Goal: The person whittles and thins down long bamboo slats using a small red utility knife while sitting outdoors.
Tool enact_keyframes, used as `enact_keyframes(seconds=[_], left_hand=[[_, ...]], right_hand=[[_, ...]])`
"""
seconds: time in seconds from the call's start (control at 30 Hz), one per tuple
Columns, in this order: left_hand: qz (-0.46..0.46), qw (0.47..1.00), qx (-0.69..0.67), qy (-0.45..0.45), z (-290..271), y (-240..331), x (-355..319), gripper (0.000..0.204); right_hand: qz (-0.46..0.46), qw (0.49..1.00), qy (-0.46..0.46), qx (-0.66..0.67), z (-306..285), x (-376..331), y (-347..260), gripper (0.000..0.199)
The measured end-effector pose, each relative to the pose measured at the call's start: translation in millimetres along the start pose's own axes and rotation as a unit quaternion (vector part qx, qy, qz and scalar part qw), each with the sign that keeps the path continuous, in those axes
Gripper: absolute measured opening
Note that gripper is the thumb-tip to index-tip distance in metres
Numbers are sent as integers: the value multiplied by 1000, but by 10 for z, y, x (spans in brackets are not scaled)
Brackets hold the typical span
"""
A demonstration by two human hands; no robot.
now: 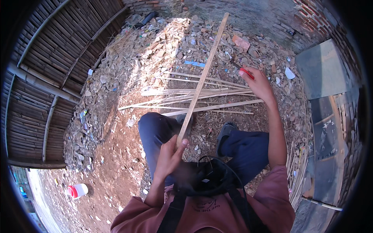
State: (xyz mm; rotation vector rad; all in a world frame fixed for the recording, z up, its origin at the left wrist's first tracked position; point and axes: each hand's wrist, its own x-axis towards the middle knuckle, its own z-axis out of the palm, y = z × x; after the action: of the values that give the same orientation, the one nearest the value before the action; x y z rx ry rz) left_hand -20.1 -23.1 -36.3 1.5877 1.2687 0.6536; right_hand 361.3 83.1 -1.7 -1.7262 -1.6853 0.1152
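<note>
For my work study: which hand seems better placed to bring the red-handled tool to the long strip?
Probably the right hand: it holds the red-handled tool, right of the long strip. The left hand grips the strip's near end.

The long strip (202,80) looks like matt wood, the red handle (246,72) smooth plastic.

The left hand (169,158) grips the lower end of a long wooden strip (201,83), which slants up and to the right, away from the person's body. The right hand (259,83) holds a red-handled tool (247,73) to the right of that strip. Beyond the bent knees, thinner pale strips (233,104) lie crisscrossed on rubble-strewn ground (112,145). A white container (81,190) with a red lid stands at lower left, near a slatted wall (29,128).
</note>
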Motion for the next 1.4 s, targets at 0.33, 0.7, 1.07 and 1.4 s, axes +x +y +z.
enact_keyframes(seconds=[0.33, 0.7, 1.07, 1.4], left_hand=[[-88, 938, -273, -194, -43, -158, 83, 53], [16, 970, -210, -119, -18, 105, 147, 27], [29, 984, -162, -69, 12, 71, 180, 29], [58, 996, -70, 0, 59, 253, 149, 24]], right_hand=[[31, 964, -95, 244, 161, -292, -583, 31], [-207, 951, -107, 204, 559, -827, -1089, 28], [-307, 936, -92, 146, 741, -983, -1170, 24], [-321, 935, -77, 131, 733, -989, -1167, 24]])
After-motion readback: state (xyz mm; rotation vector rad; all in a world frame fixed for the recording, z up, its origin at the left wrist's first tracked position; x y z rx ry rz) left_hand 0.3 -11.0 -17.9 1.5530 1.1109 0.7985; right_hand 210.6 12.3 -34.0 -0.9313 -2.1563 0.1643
